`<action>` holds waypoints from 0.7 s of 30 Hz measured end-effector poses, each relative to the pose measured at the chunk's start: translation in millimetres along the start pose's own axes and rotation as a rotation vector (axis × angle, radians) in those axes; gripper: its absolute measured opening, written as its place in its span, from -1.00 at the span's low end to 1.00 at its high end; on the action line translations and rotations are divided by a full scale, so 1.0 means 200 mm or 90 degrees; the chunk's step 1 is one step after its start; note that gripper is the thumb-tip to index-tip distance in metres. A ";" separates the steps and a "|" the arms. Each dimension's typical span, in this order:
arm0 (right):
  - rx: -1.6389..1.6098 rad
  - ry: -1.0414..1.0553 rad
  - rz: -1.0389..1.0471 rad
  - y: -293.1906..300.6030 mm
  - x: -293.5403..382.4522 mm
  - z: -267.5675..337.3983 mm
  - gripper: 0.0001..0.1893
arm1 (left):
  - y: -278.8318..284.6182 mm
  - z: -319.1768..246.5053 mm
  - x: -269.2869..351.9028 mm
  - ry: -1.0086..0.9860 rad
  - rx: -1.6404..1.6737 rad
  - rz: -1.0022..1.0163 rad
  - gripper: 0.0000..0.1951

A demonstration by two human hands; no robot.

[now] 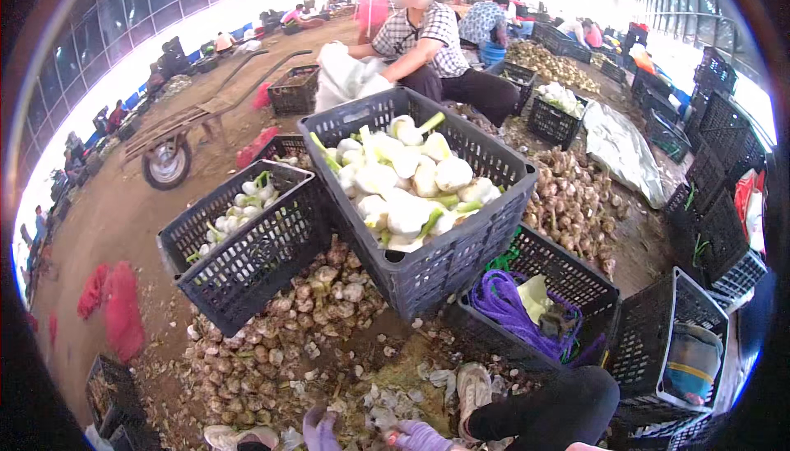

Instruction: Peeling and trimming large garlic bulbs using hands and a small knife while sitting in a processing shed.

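Note:
At the bottom edge my left hand [320, 429], in a lavender-grey glove, is partly cut off; whether it holds anything cannot be made out. My right hand [421, 436], gloved alike, is beside it with curled fingers. A small orange-red spot shows at its fingers, too small to name. Between and above the hands lie papery garlic skins [386, 405]. A heap of untrimmed garlic bulbs [247, 364] spreads to the left. Beyond stands a raised black plastic crate [426, 272] full of peeled-looking white garlic bulbs [401, 179] with green stem stubs.
A crate with some garlic [247, 253] stands left, one with purple rope [500, 303] right. Another crate holds a bucket [694, 358]. A person [426, 43] sits opposite with a white sack [349, 74]. A wheelbarrow [179, 130] and red mesh bags [123, 309] are left.

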State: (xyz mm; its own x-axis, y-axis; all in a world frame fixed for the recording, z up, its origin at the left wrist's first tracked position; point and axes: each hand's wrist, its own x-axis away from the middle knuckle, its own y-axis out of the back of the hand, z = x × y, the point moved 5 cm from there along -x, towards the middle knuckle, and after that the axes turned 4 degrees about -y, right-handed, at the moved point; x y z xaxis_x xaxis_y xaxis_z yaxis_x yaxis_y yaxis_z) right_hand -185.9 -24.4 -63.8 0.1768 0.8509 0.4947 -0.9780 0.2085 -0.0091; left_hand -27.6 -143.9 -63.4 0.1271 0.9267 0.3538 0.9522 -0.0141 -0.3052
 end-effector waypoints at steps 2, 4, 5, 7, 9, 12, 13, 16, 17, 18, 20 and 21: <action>0.128 0.051 0.053 -0.05 -0.02 -0.03 -0.58 | 0.02 0.16 0.04 0.055 -0.184 0.006 -0.66; 0.138 0.067 0.111 -0.09 -0.04 -0.05 -0.51 | -0.06 0.29 0.00 -0.064 -0.391 0.162 -0.69; 0.162 0.089 0.128 -0.10 -0.05 -0.04 -0.51 | -0.08 0.38 0.04 -0.127 -0.562 0.213 -0.71; 0.305 0.114 0.144 -0.11 -0.04 -0.04 -0.50 | -0.08 0.47 0.10 -0.167 -0.234 0.314 -0.68; 0.338 0.135 0.160 -0.10 -0.03 -0.03 -0.54 | -0.03 0.58 0.09 -0.117 -0.395 0.321 -0.66; 0.296 0.192 0.160 -0.10 -0.02 -0.01 -0.63 | 0.04 0.63 0.09 -0.096 -0.578 0.362 -0.63; 0.247 0.201 0.115 -0.09 -0.02 0.00 -0.66 | 0.05 0.63 0.09 -0.108 -0.622 0.384 -0.61; 0.133 0.134 0.030 -0.03 -0.03 -0.02 -0.70 | 0.03 0.56 0.11 -0.311 -0.830 0.422 -0.49; 0.066 0.170 -0.005 -0.01 -0.03 0.00 -0.71 | 0.01 0.50 0.15 -0.441 -0.752 0.449 -0.47; 0.148 0.161 -0.006 0.00 -0.03 -0.01 -0.69 | 0.14 0.61 0.07 0.092 -0.774 0.270 -0.63; 0.232 0.119 0.004 0.01 -0.04 -0.02 -0.66 | 0.12 0.55 0.06 -0.013 -0.664 0.271 -0.64; 0.241 0.129 -0.026 0.03 -0.03 0.00 -0.63 | 0.15 0.54 0.05 0.065 -0.693 0.220 -0.61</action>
State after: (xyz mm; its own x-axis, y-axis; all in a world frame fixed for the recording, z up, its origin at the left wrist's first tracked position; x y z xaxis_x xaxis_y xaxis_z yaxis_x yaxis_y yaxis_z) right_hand -192.5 -28.9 -67.7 0.1972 0.9311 0.3068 -0.9348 0.0844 0.3449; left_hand -28.6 -94.5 -165.2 0.4029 0.7760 0.4853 0.5907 -0.6255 0.5098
